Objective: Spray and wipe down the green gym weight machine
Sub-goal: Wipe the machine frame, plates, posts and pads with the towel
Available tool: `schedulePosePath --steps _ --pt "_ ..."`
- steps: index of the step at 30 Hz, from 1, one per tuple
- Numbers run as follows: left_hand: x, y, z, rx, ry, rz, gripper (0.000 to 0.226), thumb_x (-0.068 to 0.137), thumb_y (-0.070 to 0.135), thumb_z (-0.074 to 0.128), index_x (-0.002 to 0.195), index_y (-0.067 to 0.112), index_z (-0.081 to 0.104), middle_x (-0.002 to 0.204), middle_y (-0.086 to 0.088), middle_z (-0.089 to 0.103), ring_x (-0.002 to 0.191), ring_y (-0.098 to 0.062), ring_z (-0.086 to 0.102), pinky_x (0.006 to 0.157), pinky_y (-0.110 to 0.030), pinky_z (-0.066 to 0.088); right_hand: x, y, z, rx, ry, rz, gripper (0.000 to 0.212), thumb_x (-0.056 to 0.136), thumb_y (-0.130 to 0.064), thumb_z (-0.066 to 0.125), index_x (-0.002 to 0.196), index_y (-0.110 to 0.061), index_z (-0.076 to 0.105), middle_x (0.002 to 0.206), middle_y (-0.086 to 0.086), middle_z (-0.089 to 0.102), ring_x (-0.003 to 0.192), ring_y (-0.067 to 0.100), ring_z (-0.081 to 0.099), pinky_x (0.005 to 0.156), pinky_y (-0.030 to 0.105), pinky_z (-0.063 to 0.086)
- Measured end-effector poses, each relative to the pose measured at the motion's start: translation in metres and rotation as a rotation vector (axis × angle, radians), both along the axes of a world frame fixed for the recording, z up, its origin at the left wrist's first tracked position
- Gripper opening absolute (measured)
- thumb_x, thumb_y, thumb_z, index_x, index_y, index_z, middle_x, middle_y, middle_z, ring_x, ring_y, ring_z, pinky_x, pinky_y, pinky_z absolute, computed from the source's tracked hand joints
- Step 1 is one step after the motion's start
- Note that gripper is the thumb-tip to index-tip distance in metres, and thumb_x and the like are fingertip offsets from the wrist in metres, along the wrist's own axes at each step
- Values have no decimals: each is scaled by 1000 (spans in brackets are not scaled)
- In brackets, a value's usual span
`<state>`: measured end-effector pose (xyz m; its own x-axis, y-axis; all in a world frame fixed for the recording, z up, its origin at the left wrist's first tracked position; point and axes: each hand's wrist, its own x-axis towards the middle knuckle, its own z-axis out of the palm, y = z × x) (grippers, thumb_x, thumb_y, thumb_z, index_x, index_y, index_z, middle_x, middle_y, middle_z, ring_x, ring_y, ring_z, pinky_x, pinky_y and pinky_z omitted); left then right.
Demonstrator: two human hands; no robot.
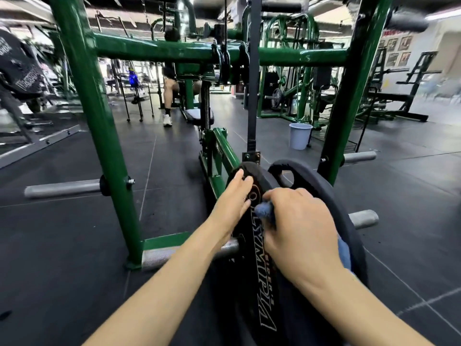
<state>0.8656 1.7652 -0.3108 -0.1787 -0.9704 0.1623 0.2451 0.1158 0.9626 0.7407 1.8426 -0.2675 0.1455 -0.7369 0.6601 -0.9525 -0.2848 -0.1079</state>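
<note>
Left hand [235, 196] flat, fingers straight, on black weight plate [259, 283]; right hand [299, 228], at 3 o'clock, gripping blue cloth [265, 212].

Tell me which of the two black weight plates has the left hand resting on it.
The nearer plate, with white OLYMPIA lettering; the left hand rests on its top edge. The other plate, behind it, has grip holes and the right hand with a blue cloth.

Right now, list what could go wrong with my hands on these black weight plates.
The right hand grips a blue cloth between two upright black weight plates; if one tips, fingers could get pinched. The left hand only rests flat on the nearer plate, so it may not steady it.
</note>
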Motion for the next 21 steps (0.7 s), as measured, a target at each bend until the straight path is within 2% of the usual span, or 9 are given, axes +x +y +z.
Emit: schedulePosePath --steps 2,5,8,10,11,13,15,17,21 --pt "14 27 -4 50 144 -123 64 95 52 48 151 30 27 149 12 37 135 -12 42 110 -31 34 11 3 16 2 -162 77 16 67 -20 66 82 -16 65 79 3 67 78 32 60 64 39 48" --pt "37 63 7 79 207 -209 102 63 75 67 145 23 38 140 -2 54 125 -17 55 101 -35 48 46 9 36 -112 -366 210 25 73 -26 60 95 -18 66 90 1 69 88 29 61 72 37 44" --pt "50 75 13 184 422 -362 98 49 58 87 130 11 60 131 -13 60 119 -27 59 97 -42 50 81 -14 45 98 -640 330 20 86 -31 63 102 -20 62 97 -5 66 92 16 58 77 31 40" --pt "55 56 7 260 467 -283 90 42 46 95 118 6 69 127 -16 63 108 -24 66 87 -40 56 92 -41 39 358 -738 370 19 88 -36 61 90 -17 62 89 -3 62 87 16 57 78 31 44" --pt "57 43 2 268 397 -166 92 39 45 95 118 4 68 125 -17 63 99 -20 70 81 -36 58 92 -50 32 434 -702 366 24 88 -39 61 79 -17 59 83 1 59 82 19 56 75 32 44" --pt "54 26 -10 286 252 60 78 60 39 84 127 5 60 124 -19 63 98 -20 70 91 -38 54 79 -56 22 388 -537 280 28 87 -46 60 80 -19 55 85 3 57 84 24 54 75 34 42" --pt "44 16 -26 249 216 156 48 82 31 70 126 14 61 115 -12 69 104 -25 67 102 -45 47 54 -59 21 42 -343 191 33 90 -38 57 106 -9 60 104 9 63 102 30 57 90 39 43" --pt "23 7 -33 194 92 272 47 85 45 65 127 24 59 117 0 69 111 -18 64 106 -43 43 29 -78 29 -151 -177 123 32 91 -27 52 111 -4 62 109 13 66 108 34 58 103 41 39" --pt "-21 -15 -18 83 -123 408 91 61 79 53 142 40 41 144 12 46 132 -6 43 114 -33 32 5 -117 27 347 -313 -4 31 101 -27 42 118 -7 59 125 13 60 118 29 52 96 34 36"
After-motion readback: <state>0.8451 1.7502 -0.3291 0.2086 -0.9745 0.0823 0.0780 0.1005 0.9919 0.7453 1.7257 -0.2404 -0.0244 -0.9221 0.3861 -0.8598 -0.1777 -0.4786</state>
